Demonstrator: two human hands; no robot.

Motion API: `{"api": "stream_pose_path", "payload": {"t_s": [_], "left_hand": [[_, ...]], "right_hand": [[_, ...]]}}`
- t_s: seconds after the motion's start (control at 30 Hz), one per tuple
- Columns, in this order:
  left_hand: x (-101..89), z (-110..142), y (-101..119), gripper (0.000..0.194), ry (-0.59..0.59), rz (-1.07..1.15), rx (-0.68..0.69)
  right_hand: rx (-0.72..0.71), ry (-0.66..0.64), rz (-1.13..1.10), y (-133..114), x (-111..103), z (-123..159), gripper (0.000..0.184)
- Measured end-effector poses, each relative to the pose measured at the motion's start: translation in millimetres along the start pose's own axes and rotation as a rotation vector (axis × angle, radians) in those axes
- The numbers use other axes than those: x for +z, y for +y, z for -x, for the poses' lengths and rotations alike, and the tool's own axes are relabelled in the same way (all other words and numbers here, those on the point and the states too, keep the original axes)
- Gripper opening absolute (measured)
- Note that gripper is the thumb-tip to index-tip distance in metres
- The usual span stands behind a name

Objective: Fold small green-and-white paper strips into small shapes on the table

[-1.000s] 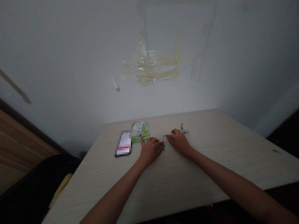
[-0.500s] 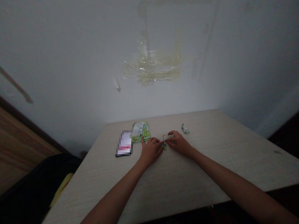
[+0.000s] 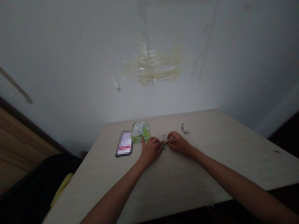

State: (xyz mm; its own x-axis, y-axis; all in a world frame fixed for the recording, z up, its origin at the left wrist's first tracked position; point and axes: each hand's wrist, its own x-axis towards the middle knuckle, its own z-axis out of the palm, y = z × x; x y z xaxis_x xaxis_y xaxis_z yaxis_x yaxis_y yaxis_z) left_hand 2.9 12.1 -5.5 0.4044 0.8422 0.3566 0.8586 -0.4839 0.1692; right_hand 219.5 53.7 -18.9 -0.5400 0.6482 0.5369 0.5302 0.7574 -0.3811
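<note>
A small green, yellow and white wrapper [image 3: 164,137] lies upright in my view on the table, between my hands. My left hand [image 3: 151,151] rests palm down, its little finger stuck out, with thumb and forefinger closed on the wrapper's left edge. From the other side, my right hand [image 3: 178,143] has its fingertips pinched at the wrapper's right edge. The fingers cover part of it, and its print is too small to read. A larger green and white packet [image 3: 140,129] lies flat just beyond my left little finger.
A phone [image 3: 124,143] with a blurred screen lies left of the packet. A crumpled wrapper piece [image 3: 185,128] sits beyond my right hand. The pale wooden table [image 3: 210,133] meets a wall [image 3: 93,62] with old tape on it. A dark object with yellow cloth [image 3: 62,189] is at lower left.
My right fingers have shifted slightly at the small wrapper, which looks narrower and shows more of its upper part. My left hand stays nearly still.
</note>
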Motion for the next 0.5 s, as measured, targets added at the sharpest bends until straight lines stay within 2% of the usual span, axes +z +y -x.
{"api": "stream_pose_path", "payload": {"t_s": [0.5], "left_hand": [[0.7,0.4,-0.6,0.029,0.011,0.006,0.006]], "right_hand": [[-0.107,-0.019,-0.081,-8.9,-5.3,2.9,0.01]]}}
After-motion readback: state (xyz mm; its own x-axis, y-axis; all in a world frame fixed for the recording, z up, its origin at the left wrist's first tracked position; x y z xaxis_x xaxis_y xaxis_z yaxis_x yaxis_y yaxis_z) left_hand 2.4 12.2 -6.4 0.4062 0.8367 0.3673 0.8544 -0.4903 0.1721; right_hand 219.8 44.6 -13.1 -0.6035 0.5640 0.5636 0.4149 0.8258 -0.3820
